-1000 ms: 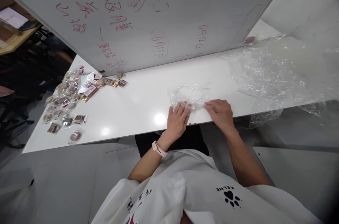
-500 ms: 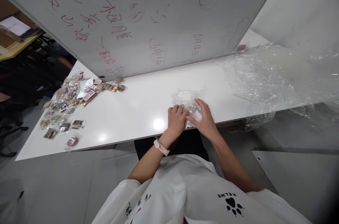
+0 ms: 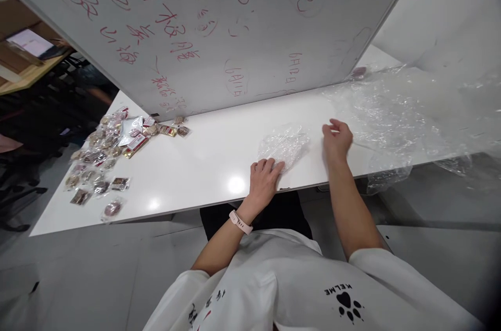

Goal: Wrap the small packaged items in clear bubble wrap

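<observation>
A crinkled clear plastic wrap [image 3: 287,143] lies on the white table in front of me. My left hand [image 3: 264,179], with a pale pink band on its wrist, rests at the near left edge of this wrap. Its fingers are bent over that edge and the thumb is against it. Up and to the right, my right hand [image 3: 338,140] is apart from the wrap, between it and a large heap of clear plastic film [image 3: 395,117]. Its fingers are half curled, with a gap to the thumb, and I see nothing held there.
Several small packaged items [image 3: 97,153] are spread over the left end of the table [image 3: 211,158]. A whiteboard [image 3: 250,38] with red writing stands along the far side. Film hangs over the near edge at right. Further left is a laptop [image 3: 33,43] on another table.
My right hand has let go of the small plastic wrap and moved right and away from me. The wrap lies more spread out. My left hand has stayed at its near edge.
</observation>
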Demonstrator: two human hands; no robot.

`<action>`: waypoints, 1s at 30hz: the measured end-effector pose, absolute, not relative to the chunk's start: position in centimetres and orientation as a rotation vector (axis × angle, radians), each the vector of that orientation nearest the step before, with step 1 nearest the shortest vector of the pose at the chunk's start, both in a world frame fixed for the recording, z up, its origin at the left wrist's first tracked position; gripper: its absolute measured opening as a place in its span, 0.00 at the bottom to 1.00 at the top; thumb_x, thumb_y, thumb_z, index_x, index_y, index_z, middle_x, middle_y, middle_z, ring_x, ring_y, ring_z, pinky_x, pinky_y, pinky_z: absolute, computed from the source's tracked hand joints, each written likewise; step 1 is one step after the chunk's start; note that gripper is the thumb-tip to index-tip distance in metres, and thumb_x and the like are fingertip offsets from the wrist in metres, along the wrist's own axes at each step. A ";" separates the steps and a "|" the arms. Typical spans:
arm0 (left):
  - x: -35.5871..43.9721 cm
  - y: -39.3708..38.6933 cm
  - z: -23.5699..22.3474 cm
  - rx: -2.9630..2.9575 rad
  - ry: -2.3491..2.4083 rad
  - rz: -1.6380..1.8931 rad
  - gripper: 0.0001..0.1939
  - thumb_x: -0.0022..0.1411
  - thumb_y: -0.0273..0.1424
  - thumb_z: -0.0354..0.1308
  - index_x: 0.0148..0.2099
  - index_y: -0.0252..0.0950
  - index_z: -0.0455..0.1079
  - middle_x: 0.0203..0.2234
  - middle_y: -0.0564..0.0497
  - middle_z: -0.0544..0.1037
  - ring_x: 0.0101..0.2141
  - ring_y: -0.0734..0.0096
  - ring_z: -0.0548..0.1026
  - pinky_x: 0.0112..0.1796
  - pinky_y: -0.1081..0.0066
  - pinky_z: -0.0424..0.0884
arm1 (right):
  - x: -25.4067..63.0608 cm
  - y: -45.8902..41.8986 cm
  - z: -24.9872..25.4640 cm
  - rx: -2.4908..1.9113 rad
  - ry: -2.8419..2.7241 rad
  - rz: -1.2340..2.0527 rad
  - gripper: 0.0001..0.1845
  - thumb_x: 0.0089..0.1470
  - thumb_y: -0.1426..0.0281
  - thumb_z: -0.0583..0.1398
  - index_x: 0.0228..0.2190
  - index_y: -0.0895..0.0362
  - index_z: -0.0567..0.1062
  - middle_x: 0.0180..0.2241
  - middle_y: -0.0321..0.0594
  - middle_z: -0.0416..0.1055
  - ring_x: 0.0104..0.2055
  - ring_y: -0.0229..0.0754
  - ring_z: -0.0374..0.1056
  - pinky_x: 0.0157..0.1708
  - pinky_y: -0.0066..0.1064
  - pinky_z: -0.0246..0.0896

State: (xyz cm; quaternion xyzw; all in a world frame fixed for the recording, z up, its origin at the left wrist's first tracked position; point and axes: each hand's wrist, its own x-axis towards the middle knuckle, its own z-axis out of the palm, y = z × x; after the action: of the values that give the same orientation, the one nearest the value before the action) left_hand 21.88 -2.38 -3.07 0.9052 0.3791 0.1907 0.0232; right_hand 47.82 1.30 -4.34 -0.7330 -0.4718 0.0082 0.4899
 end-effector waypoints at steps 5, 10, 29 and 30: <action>21.7 -2.3 -3.6 2.652 1.149 0.729 0.14 0.68 0.25 0.53 0.55 0.37 0.64 0.51 0.42 0.75 0.51 0.56 0.70 0.49 0.57 0.66 | 43.9 -6.7 -5.0 -2.022 -1.263 -0.100 0.14 0.60 0.64 0.57 0.33 0.58 0.80 0.35 0.49 0.74 0.39 0.51 0.63 0.45 0.50 0.54; 21.8 -2.0 -4.1 2.653 1.154 0.762 0.08 0.68 0.27 0.56 0.48 0.37 0.65 0.50 0.42 0.76 0.50 0.56 0.71 0.49 0.57 0.67 | 38.0 -6.9 -4.4 -1.658 -1.496 0.171 0.14 0.64 0.64 0.55 0.42 0.53 0.80 0.45 0.45 0.75 0.48 0.50 0.67 0.50 0.48 0.63; 19.4 0.3 -3.7 2.425 0.989 0.788 0.18 0.70 0.32 0.55 0.59 0.37 0.64 0.51 0.42 0.75 0.50 0.57 0.71 0.50 0.56 0.72 | 38.8 -5.0 -3.9 -1.347 -1.811 0.540 0.19 0.64 0.63 0.57 0.55 0.48 0.73 0.52 0.43 0.73 0.54 0.50 0.65 0.53 0.47 0.65; 19.4 0.9 -3.3 2.393 1.025 0.736 0.16 0.70 0.35 0.55 0.57 0.37 0.66 0.48 0.43 0.77 0.48 0.57 0.72 0.48 0.57 0.72 | 38.9 -4.5 -3.9 -1.381 -1.753 0.575 0.19 0.63 0.61 0.57 0.55 0.49 0.73 0.49 0.43 0.74 0.52 0.49 0.67 0.51 0.45 0.67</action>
State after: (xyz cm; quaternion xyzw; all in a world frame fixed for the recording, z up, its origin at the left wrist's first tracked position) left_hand 19.45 0.93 -3.29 0.8637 0.3698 0.2656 0.2163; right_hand 38.91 -4.48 -3.92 -0.5474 -0.6950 0.2280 0.4066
